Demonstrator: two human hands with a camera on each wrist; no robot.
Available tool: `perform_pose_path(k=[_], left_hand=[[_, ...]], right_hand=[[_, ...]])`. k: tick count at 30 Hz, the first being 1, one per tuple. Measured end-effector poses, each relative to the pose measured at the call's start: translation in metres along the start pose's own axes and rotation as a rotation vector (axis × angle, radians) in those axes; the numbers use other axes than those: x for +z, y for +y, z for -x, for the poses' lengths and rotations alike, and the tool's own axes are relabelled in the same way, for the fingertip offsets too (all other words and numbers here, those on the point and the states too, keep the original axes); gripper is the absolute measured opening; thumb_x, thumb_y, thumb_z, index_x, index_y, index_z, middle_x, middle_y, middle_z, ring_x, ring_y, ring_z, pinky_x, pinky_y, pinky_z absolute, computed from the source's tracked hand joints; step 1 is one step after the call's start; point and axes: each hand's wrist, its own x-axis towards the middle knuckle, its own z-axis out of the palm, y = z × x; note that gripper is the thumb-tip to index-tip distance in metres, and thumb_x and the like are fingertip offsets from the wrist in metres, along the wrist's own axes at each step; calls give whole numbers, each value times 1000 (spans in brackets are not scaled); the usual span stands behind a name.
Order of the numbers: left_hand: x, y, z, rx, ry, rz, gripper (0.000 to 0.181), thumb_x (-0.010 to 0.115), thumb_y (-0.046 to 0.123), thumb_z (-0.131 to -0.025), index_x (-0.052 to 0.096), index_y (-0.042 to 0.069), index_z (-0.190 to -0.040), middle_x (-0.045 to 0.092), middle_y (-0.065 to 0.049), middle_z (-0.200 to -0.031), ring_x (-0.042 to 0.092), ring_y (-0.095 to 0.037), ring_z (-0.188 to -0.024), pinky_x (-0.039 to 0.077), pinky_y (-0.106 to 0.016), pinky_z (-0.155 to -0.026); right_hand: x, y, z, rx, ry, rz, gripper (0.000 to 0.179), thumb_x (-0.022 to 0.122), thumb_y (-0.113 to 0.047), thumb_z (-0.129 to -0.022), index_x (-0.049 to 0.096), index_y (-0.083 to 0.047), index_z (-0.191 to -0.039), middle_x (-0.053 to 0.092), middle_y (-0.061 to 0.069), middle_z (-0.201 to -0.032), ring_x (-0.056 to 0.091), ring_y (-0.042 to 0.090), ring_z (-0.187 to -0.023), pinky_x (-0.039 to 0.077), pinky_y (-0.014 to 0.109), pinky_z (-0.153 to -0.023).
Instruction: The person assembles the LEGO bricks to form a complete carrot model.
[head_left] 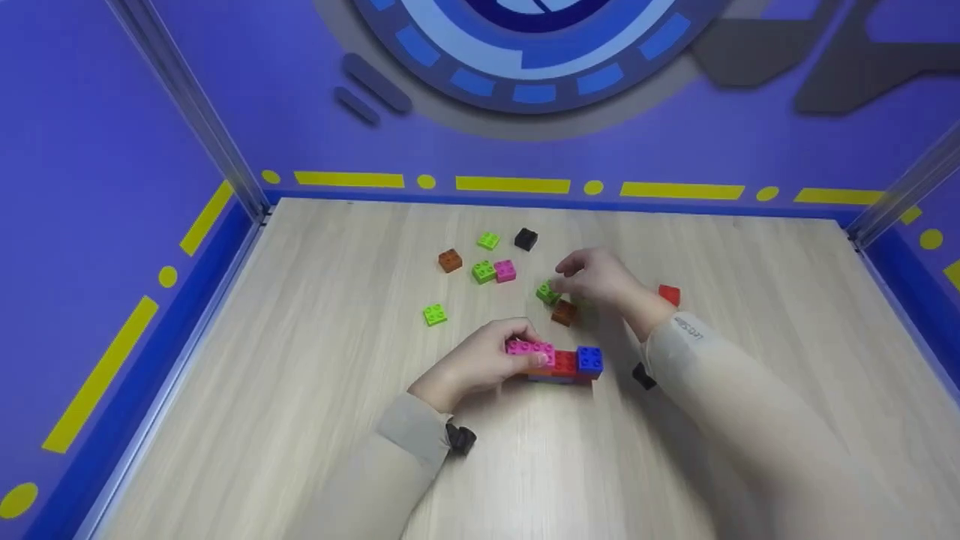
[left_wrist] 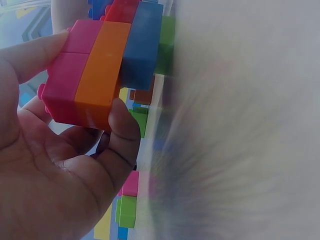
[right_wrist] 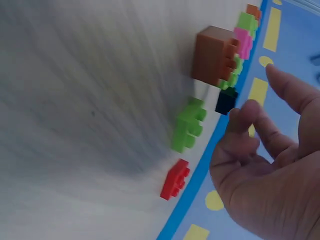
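Note:
My left hand (head_left: pixel 487 356) grips a built block of toy bricks close over the table. It has pink bricks (left_wrist: pixel 65 75) on top of an orange brick (left_wrist: pixel 102 75), with a red brick (head_left: pixel 564 363) and a blue studded brick (head_left: pixel 589 359) at its right end. A darker blue brick (left_wrist: pixel 142 45) sits under it, and green shows beyond that in the left wrist view. My right hand (head_left: pixel 600 281) holds nothing, its fingers bent and thumb apart, over a green brick (head_left: pixel 547 292). A brown brick (right_wrist: pixel 212 57) stands just nearer than that green one.
Further back lie light green bricks (head_left: pixel 484 271), a pink brick (head_left: pixel 505 270), a brown brick (head_left: pixel 450 260) and a black brick (head_left: pixel 526 239). One light green brick (head_left: pixel 434 314) lies to the left. Beside the right wrist is a red brick (head_left: pixel 669 295). Blue panels (head_left: pixel 525 150) enclose the table.

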Motion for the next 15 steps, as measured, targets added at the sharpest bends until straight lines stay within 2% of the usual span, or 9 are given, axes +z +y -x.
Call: perform_pose_path(k=[4,10,15], left_hand=[[0,1,0,0,-5,-6,14,81,31,-106,77,25,-118,74,3,-126,63,-17,-116,51,-42,-108],[0,1,0,-6,-5,-16,14,81,31,-106,77,25,-118,74,3,-125,64,-16,-113,52,-40,-104],[-1,1,1,-9,-1,-14,13,81,31,-106,77,25,-117,76,3,-125,65,-16,-111,52,-38,-102]], right_hand=[[7,1,-3,17,20,34,40,82,-26,-102,78,0,-133,77,21,-130,67,30,-109,59,45,-103],[13,1,-7,51,27,65,31,87,-26,-99,83,-3,-119,81,16,-111,71,23,-91,59,33,-82],[16,1,-8,55,33,47,29,88,-25,-98,85,-4,-117,81,14,-107,71,21,-87,59,29,-76]])
